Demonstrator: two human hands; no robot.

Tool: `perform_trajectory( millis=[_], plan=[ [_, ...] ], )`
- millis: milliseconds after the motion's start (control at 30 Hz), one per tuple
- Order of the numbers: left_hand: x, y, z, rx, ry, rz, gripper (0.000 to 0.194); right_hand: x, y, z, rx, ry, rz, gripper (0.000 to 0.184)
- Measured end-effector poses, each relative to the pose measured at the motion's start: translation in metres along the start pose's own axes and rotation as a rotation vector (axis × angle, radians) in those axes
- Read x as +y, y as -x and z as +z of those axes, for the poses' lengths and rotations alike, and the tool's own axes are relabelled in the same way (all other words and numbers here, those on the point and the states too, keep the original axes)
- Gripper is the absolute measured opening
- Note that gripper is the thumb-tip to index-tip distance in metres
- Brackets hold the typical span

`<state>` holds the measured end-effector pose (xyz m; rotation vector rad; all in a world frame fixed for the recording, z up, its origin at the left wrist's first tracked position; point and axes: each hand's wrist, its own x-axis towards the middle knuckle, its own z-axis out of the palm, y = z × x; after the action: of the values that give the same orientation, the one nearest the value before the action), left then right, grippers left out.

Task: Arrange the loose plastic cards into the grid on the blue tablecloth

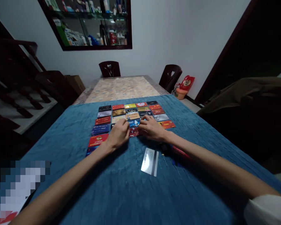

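Flanking: left hand (119, 132), right hand (152, 127) at both ends of the red card (134, 132), perhaps for steadying it.
Grip: both curled narrow; pinching or not, I cannot tell.
White card (150, 162): on blue cloth (126, 193), apart from the card rows (132, 115).

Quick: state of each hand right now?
Left hand: curled at the left end of a red, rectangular, plastic-looking card; grip cannot be told.
Right hand: curled at that card's right end; grip cannot be told.

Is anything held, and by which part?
Left hand and right hand are at opposite sides of the red card between them; whether gripped, I can't tell.
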<state>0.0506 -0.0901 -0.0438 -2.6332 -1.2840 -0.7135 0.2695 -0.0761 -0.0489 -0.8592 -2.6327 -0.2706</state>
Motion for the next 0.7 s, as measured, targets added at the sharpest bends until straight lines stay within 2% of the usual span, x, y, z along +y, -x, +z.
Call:
perform_trajectory(
  millis=[167, 300, 433, 567, 700],
  plan=[
    [0.061, 0.025, 0.009, -0.062, -0.040, 0.177, 0.019, -0.019, 0.027, 0.000, -0.012, -0.011, -0.012, 0.014],
    [0.095, 0.043, 0.017, -0.126, -0.003, 0.243, 0.017, -0.031, 0.041, -0.002, -0.092, -0.046, -0.018, 0.011],
    [0.110, 0.052, 0.018, -0.158, 0.053, 0.233, 0.015, -0.036, 0.053, -0.006, -0.126, -0.100, -0.040, 0.012],
    [0.114, 0.055, 0.013, -0.164, 0.064, 0.209, 0.013, -0.037, 0.063, -0.007, -0.079, -0.117, -0.011, 0.016],
    [0.116, 0.058, 0.010, -0.184, 0.073, 0.211, 0.012, -0.038, 0.071, -0.011, -0.116, -0.168, -0.057, 0.011]
  ],
)
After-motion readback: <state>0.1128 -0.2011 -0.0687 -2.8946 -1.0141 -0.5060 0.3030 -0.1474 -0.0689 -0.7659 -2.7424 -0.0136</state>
